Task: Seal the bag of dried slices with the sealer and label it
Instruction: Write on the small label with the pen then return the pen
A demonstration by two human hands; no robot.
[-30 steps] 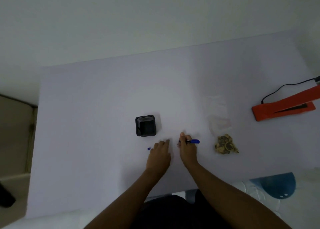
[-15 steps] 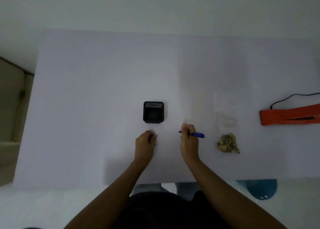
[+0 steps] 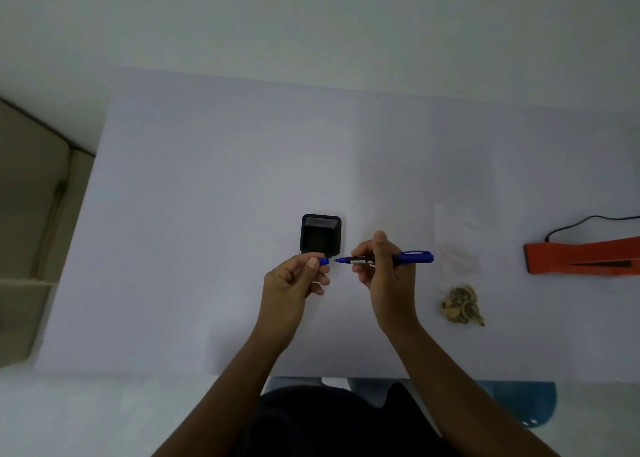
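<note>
The person holds a blue marker (image 3: 388, 259) level above the white table (image 3: 207, 179), the right hand (image 3: 384, 266) closed around its barrel with the thumb up and the bare tip pointing left, while the left hand (image 3: 298, 276) pinches the small blue cap (image 3: 323, 261) between thumb and forefinger, just beside the tip but apart from it. The step in hand looks like recapping, or possibly uncapping; the frame alone does not settle which. To cap it well, the person should line the cap's mouth squarely on the tip, keep both pieces on one axis, and press until it seats, keeping the wet tip off the fingers and the table. The black mesh pen cup (image 3: 321, 233) stands just behind the hands, a likely place for the marker. The clear bag of dried slices (image 3: 459, 283) lies flat to the right of the right hand, slices bunched at its near end; whether it carries a seal or a label is too faint to tell. The orange heat sealer (image 3: 581, 259), with its black cord (image 3: 588, 221), sits well apart at the right edge. The marker's barrel bears a dark printed band, but no writing on it can be read.
</note>
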